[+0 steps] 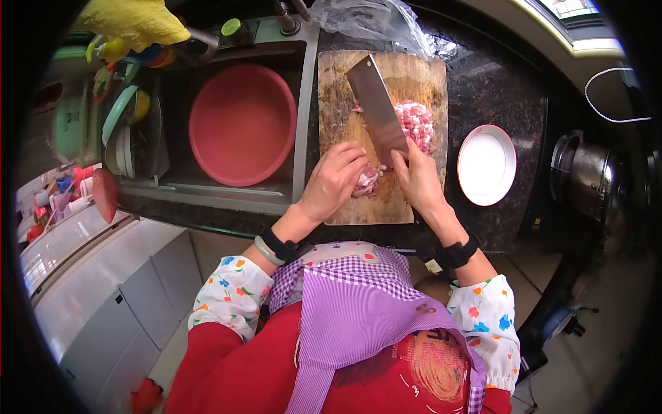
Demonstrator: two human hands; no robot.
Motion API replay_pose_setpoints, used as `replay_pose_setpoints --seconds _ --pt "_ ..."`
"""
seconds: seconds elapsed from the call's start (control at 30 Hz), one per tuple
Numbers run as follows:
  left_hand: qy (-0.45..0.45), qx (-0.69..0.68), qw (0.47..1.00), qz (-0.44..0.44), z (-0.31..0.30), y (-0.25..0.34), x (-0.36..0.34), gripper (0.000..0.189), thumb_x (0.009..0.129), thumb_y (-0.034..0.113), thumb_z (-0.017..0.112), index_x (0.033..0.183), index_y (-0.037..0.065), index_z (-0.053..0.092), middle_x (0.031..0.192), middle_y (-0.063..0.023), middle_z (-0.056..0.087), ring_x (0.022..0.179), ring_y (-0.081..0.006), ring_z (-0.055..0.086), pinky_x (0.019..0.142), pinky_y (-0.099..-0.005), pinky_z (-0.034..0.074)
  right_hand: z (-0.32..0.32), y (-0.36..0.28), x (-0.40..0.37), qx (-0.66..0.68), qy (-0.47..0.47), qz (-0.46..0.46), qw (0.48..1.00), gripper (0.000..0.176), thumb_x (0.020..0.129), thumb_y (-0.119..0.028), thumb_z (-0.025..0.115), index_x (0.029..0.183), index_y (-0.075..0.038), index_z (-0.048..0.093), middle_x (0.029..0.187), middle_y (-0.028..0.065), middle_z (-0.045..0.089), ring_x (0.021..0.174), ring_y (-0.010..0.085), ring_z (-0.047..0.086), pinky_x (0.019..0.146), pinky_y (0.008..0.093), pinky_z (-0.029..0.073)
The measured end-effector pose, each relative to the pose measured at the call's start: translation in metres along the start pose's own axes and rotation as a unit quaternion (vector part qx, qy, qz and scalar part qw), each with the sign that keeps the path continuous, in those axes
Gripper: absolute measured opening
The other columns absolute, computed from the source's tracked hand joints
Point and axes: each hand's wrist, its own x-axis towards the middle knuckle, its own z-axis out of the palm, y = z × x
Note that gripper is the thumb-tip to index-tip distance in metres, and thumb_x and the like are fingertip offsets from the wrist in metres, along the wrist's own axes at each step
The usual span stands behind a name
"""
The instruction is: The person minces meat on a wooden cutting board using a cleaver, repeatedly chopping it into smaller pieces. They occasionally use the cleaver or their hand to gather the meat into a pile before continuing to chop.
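Note:
A wooden cutting board (336, 86) lies on the dark counter in front of me. My right hand (416, 178) is closed round the handle of a cleaver (376, 103), whose broad blade points away from me across the board. Close to the blade, my left hand (336, 176) has its fingers curled over a piece of raw meat (367, 182), pressing it on the board. To the right of the blade sits a heap of diced meat (415, 123), partly hidden by the cleaver. A few small meat bits lie near the blade.
Right of the board stands a white bowl (487, 165) with a red rim. On the left, a red basin (243, 125) rests in the sink (302, 131), near a rack of dishes (124, 138). A clear plastic bag (372, 24) lies behind the board. A metal pot (589, 172) is far right.

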Motion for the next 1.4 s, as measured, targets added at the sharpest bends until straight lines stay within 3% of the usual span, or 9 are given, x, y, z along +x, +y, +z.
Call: replay_pose_setpoints --seconds 0.03,0.27,0.43,0.47,0.6,0.67,0.73,1.13,1.4 --pt "-0.009 0.014 1.0 0.014 -0.003 0.002 0.001 0.026 0.078 0.002 0.072 0.103 -0.002 0.067 0.101 -0.0129 0.063 0.1 -0.0325 0.058 0.087 -0.0422 0.049 -0.008 -0.011 -0.004 -0.015 -0.055 0.125 0.991 0.023 0.093 -0.009 0.058 0.112 0.004 0.055 0.082 0.0313 0.063 0.083 0.048 0.062 0.068 0.0487 0.05" --pt "-0.054 0.12 0.991 -0.04 -0.024 0.021 -0.006 0.054 0.071 0.016 0.082 0.12 0.003 0.062 0.12 -0.014 0.055 0.104 -0.0344 0.055 0.092 -0.0418 0.046 -0.03 -0.011 -0.027 0.03 -0.043 0.107 0.993 0.022 0.093 -0.01 0.059 0.11 0.003 0.056 0.086 0.0273 0.066 0.084 0.0449 0.065 0.069 0.0438 0.051" --pt "-0.07 -0.016 0.987 -0.145 -0.005 0.009 -0.015 0.068 0.071 0.005 0.078 0.134 0.002 0.052 0.124 -0.019 0.053 0.111 -0.0355 0.052 0.096 -0.0417 0.044 -0.04 -0.019 -0.041 0.023 -0.042 0.083 0.995 0.02 0.092 -0.005 0.06 0.108 0.003 0.054 0.084 0.0265 0.065 0.084 0.0459 0.065 0.067 0.0404 0.051" --pt "-0.065 -0.016 0.987 -0.143 -0.001 0.005 -0.013 0.068 0.071 0.005 0.078 0.134 0.002 0.052 0.124 -0.019 0.053 0.111 -0.0355 0.052 0.096 -0.0417 0.044 -0.035 -0.003 -0.045 -0.025 -0.028 0.031 0.999 0.026 0.093 -0.01 0.062 0.112 0.006 0.054 0.076 0.0231 0.066 0.055 0.0221 0.065 0.051 0.0322 0.045" --pt "-0.063 -0.047 0.992 -0.097 0.004 -0.008 0.014 0.073 0.072 -0.007 0.066 0.14 0.001 0.045 0.129 -0.0189 0.054 0.118 -0.037 0.05 0.1 -0.0414 0.043 -0.029 -0.001 -0.046 -0.052 -0.018 0.025 0.998 0.025 0.093 -0.01 0.062 0.11 0.006 0.054 0.075 0.025 0.065 0.058 0.0304 0.066 0.054 0.0344 0.047" --pt "-0.084 -0.047 0.991 -0.095 0.004 -0.008 0.021 0.076 0.071 -0.009 0.063 0.143 0.001 0.042 0.131 -0.0184 0.054 0.12 -0.0377 0.05 0.1 -0.0413 0.043 -0.029 -0.007 -0.043 -0.031 -0.029 0.084 0.996 0.016 0.091 -0.006 0.061 0.103 0.001 0.053 0.079 0.0289 0.062 0.083 0.0478 0.062 0.063 0.0456 0.049" --pt "-0.106 0.02 0.99 -0.089 0.002 -0.008 0.022 0.082 0.069 -0.01 0.061 0.147 0.001 0.037 0.131 -0.017 0.056 0.123 -0.0382 0.049 0.101 -0.0415 0.042 -0.029 -0.009 -0.043 -0.02 -0.035 0.081 0.996 0.016 0.092 -0.006 0.06 0.103 0.002 0.052 0.079 0.0288 0.062 0.082 0.0481 0.062 0.062 0.0459 0.049" --pt "0.04 -0.019 0.991 -0.127 -0.004 -0.006 0.024 0.047 0.076 0.004 0.074 0.121 -0.003 0.06 0.125 -0.0186 0.058 0.115 -0.0355 0.055 0.097 -0.0407 0.045 -0.033 -0.036 -0.056 -0.086 -0.071 0.016 0.994 0.009 0.091 0.0 0.053 0.098 0.001 0.047 0.073 0.0266 0.056 0.069 0.0465 0.059 0.059 0.0512 0.044" --pt "0.071 -0.019 0.994 -0.083 0.02 -0.014 0.021 0.027 0.077 -0.006 0.066 0.104 -0.003 0.064 0.107 -0.018 0.062 0.105 -0.0374 0.058 0.089 -0.0426 0.048 -0.02 -0.033 -0.052 -0.152 -0.137 0.064 0.977 0.013 0.089 -0.001 0.051 0.099 0.001 0.042 0.072 0.0275 0.059 0.07 0.0478 0.061 0.06 0.0545 0.047"
